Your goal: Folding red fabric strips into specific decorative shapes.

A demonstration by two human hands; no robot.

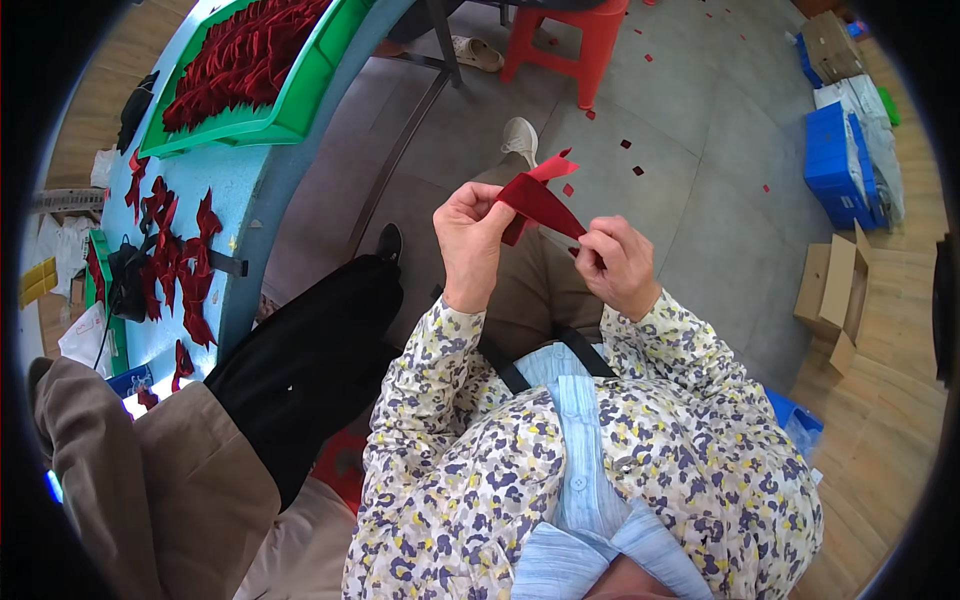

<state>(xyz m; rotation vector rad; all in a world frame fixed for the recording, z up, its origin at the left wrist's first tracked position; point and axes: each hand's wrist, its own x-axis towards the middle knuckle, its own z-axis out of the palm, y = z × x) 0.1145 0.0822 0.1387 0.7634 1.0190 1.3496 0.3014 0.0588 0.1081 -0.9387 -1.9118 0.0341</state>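
Above my lap, a dark red velvet ribbon (543, 203) is stretched between my two hands, folded over on itself with a brighter red tail sticking up. My left hand (470, 240) pinches its folded end between thumb and fingers. The lower right end is gripped by my right hand (618, 262), whose fingers are curled in and partly hide the ribbon there. Several finished-looking dark red bows (200, 260) lie on the light blue table (245, 190) to my left.
A green tray (270, 130) heaped with red bows stands on the table. A person in brown and black (310, 350) sits close on my left. Ahead is a red stool (560, 40); red scraps dot the floor. At right are a blue crate (838, 170) and an open cardboard box (830, 285).
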